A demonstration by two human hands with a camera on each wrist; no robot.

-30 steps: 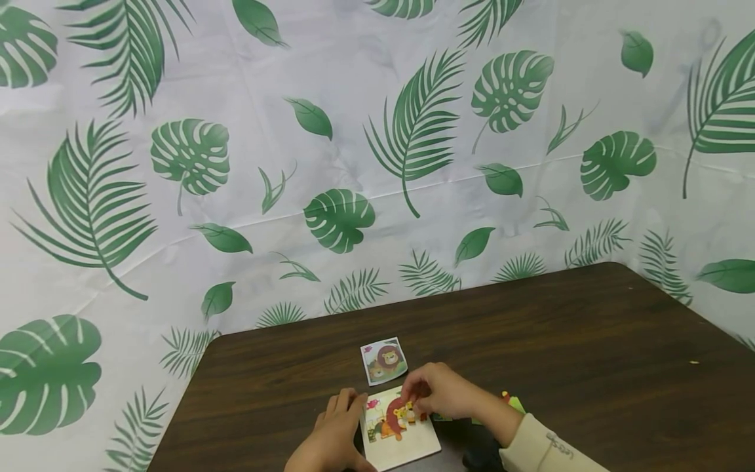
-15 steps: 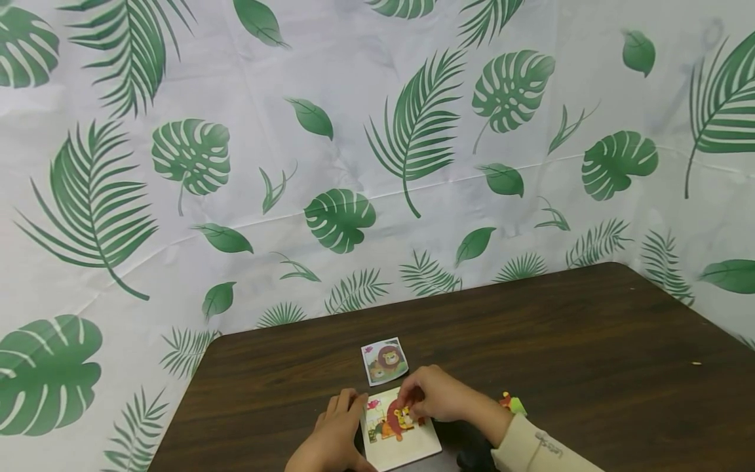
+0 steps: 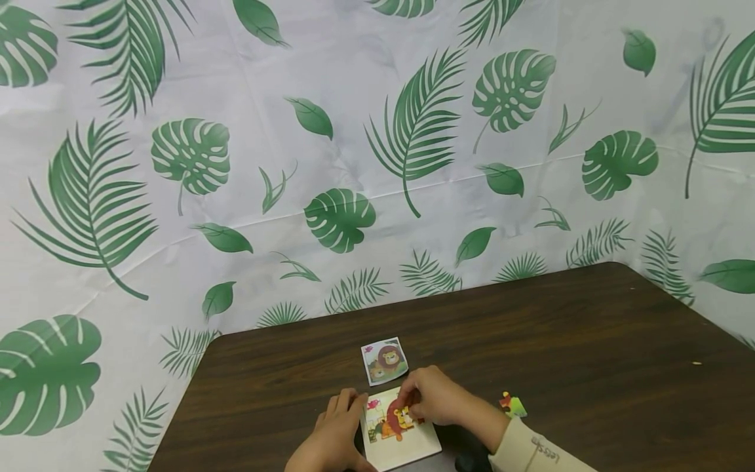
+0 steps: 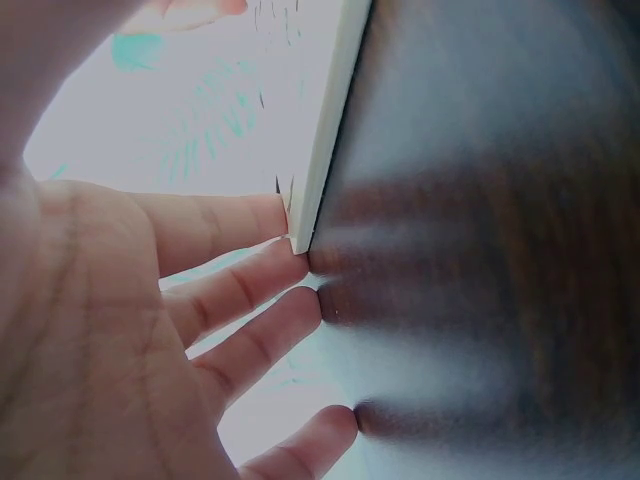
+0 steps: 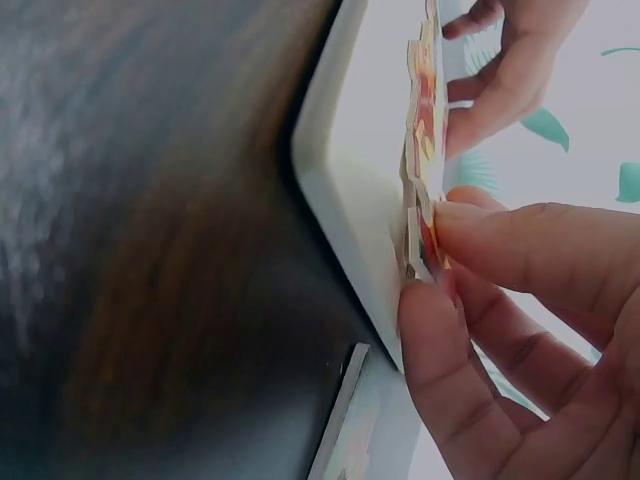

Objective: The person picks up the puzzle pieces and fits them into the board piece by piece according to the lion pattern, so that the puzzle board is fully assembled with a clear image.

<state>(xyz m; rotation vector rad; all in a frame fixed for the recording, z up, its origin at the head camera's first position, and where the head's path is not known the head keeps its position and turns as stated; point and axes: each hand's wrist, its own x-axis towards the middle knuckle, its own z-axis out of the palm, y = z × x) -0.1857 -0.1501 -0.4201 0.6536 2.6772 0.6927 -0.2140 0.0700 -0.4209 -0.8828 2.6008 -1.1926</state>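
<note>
A pale, square puzzle board (image 3: 407, 452) lies on the dark table, with joined jigsaw pieces (image 3: 389, 426) showing an orange and red lion picture on its far part. My left hand (image 3: 331, 434) rests at the board's left edge. In the left wrist view its straight fingers (image 4: 265, 325) reach to the tabletop, right at the board's edge (image 4: 325, 150). My right hand (image 3: 435, 396) is over the board's far right part. In the right wrist view its thumb and fingers pinch a red and dark jigsaw piece (image 5: 428, 240), which meets the row of pieces (image 5: 425, 110).
A small picture card (image 3: 385, 362) with two lions lies just beyond the board. Loose colourful pieces (image 3: 513, 404) lie right of the right forearm. A black object (image 3: 472, 455) shows under that wrist. The wood-grain table (image 3: 531, 328) ends at a leaf-print cloth (image 3: 354, 144).
My right hand has shifted slightly left over the pieces, and its forearm has drawn in, uncovering more of the loose pieces at right. The left hand and board stay put.
</note>
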